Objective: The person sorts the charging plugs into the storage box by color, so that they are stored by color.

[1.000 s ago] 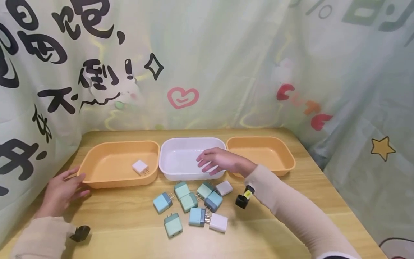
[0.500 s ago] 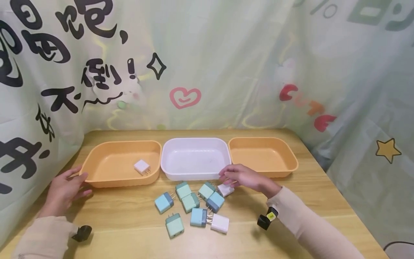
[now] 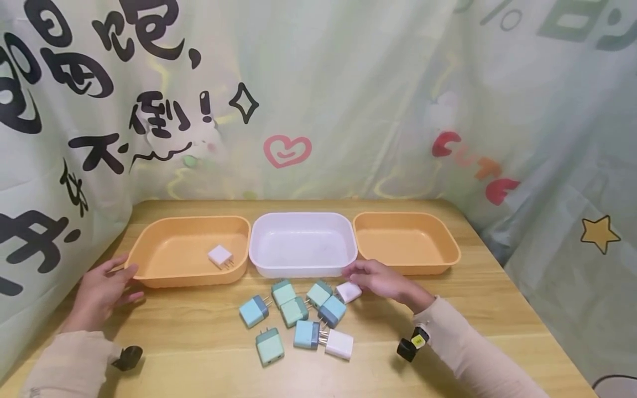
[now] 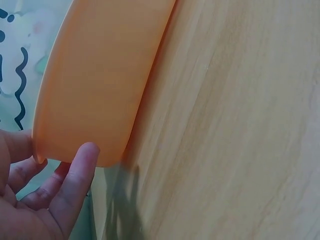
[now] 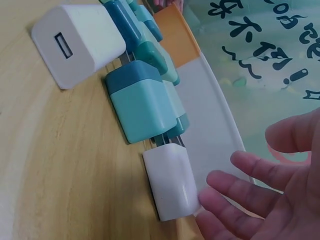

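Toward the back edge of the tabletop (image 3: 189, 370), a white tray (image 3: 303, 272) stands between a left orange tray (image 3: 194, 280) and a right orange tray (image 3: 413, 270). The left hand (image 3: 102, 290), fingers loosely extended, touches the left orange tray's outer front corner; a white plug (image 3: 220, 256) lies inside, near the opposite front corner. Nearer the tabletop's front edge sit four green plugs (image 3: 270, 347), three blue plugs (image 3: 306, 335) and two more white plugs (image 5: 172, 185). The right hand (image 3: 383, 281) is open beside the farther one; whether its fingertips touch, I cannot tell.

On the curtain (image 3: 348, 83) before me I read black 不 (image 3: 95, 156) and 倒! (image 3: 156, 113) and, further right, coloured CUTE (image 3: 486, 167). The yellow label (image 3: 418, 341) on my right wrist camera (image 3: 407, 350) is too small to read
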The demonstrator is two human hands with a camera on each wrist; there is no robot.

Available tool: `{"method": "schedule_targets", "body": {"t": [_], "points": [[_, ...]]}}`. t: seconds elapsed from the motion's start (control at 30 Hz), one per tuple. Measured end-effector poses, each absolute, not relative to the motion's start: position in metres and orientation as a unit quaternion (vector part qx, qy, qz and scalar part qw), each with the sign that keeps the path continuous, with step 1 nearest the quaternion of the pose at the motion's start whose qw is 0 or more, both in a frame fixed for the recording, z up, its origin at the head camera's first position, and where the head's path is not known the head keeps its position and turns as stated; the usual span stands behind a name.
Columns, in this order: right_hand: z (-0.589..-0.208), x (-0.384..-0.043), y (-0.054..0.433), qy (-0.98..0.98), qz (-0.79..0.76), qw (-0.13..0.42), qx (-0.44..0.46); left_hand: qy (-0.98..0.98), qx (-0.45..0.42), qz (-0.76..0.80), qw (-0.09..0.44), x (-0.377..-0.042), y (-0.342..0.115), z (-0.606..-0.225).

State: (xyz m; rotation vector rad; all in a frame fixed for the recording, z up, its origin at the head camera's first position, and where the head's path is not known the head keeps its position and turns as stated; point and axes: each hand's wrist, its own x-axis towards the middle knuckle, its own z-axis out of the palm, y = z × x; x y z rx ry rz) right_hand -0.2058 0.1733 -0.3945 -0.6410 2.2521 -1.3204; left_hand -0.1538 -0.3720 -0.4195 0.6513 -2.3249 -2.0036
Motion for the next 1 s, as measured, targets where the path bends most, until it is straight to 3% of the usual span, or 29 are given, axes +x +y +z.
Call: {"method": "schedule_targets", "body": {"t": [0.2, 0.5, 1.0], "points": [[-0.403, -0.208, 0.172, 0.856, -0.412, 0.179, -0.257, -0.739, 0.217, -0.638, -0.002, -0.154, -0.372, -0.419], [-0.415, -0.210, 0.171, 0.873, -0.359, 0.155, -0.294, -0.737, 0.220, -0.639, 0.004, -0.153, -0.373, -0.422], [-0.416, -0.211, 0.173, 0.885, -0.342, 0.157, -0.275, -0.737, 0.215, -0.640, 0.000, -0.153, -0.371, -0.422]]}}
